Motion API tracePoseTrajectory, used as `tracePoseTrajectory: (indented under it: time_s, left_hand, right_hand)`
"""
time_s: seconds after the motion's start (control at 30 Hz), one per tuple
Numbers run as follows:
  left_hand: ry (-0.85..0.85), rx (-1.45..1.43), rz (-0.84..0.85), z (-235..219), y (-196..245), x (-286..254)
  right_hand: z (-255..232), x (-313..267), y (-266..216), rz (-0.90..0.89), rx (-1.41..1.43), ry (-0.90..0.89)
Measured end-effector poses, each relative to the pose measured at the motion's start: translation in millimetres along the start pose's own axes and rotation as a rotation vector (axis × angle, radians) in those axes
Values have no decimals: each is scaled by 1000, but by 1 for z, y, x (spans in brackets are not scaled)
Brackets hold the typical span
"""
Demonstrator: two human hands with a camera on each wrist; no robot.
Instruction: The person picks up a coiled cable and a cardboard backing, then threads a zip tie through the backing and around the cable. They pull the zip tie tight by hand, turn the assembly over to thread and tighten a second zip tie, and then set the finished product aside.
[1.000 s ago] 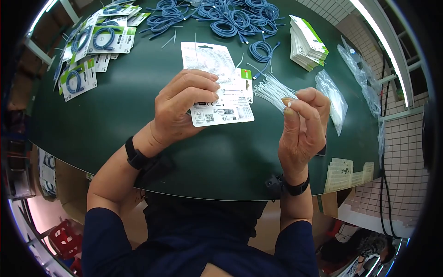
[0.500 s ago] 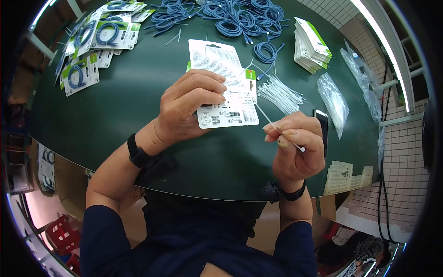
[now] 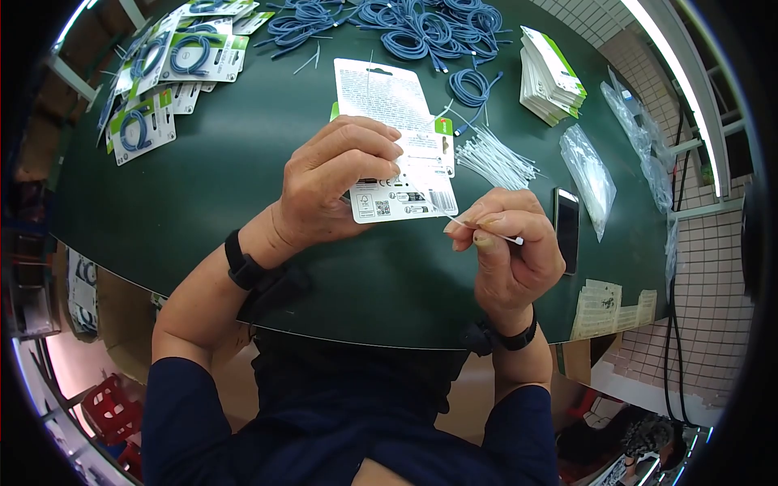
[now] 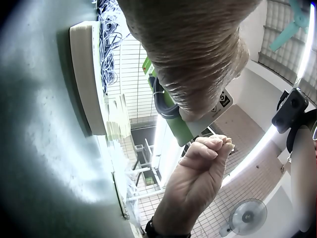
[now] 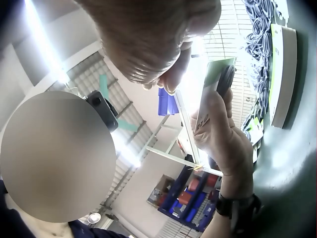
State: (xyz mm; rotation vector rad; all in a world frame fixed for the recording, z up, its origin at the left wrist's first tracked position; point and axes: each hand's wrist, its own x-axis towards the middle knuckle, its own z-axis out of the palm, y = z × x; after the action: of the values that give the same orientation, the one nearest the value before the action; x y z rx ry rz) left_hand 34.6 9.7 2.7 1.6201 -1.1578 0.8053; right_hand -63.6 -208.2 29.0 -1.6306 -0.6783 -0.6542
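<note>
My left hand (image 3: pixel 336 178) grips a white printed card (image 3: pixel 381 93), thumb hidden behind and fingers across the front. In the left wrist view the card's other face is green, with a dark coiled cable (image 4: pixel 163 101) against it. Between thumb and fingertips my right hand (image 3: pixel 519 255) pinches a thin white cable tie (image 3: pixel 509 239). Its small head sticks out on the right, and its strap runs left to the card's lower right edge. Another white tie end pokes up beside the card's right side. Behind that hand lies a loose pile of cable ties (image 3: pixel 494 160).
Coiled blue cables (image 3: pixel 421 28) are heaped at the back, with one single coil (image 3: pixel 474 87) nearer. Carded cables (image 3: pixel 194 61) are piled at the far left. A stack of cards (image 3: pixel 547 81), a plastic bag (image 3: pixel 587 178) and a phone (image 3: pixel 566 227) lie on the right.
My right hand has come away from the tie pile, down and then left toward the card, turning so the tie's strap shows. My left hand still holds the card, slightly farther right in view.
</note>
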Motion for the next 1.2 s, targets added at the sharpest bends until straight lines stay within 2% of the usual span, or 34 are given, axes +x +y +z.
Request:
tracePoseTrajectory:
  time_s: [0.3,0.43,0.53,0.57,0.73,0.83,0.97,1.0,1.1,1.13,1.2]
  left_hand:
    - [-22,0,49,1,-2,-1]
    - [-26,-18,29,4,0,-2]
    - [-25,-42,13,5,7,1]
    - [-27,-54,3,5,10,2]
    - [-51,117,112,-6,34,8]
    - [-221,369,233,-19,58,11]
    - [-220,365,211,-20,75,14]
    - [-222,360,216,-18,74,15]
    - [-176,58,162,-6,67,17]
    - [-180,55,160,-3,69,15]
    - [-180,-136,-45,2,73,7]
  right_hand:
    - [4,-1,1,117,96,66]
    - [5,4,5,99,-21,17]
    - [1,10,10,-103,-277,-164]
    - [-1,11,9,-108,-283,-165]
    - [-14,18,-3,38,-156,-202]
    - [-24,24,-13,128,-55,-263]
    - [-32,27,-20,250,33,-321]
    - [-33,28,-21,297,77,-337]
    - [-36,29,-21,397,168,-369]
    - [-37,29,-20,439,247,-348]
    - [-36,25,-18,525,412,-303]
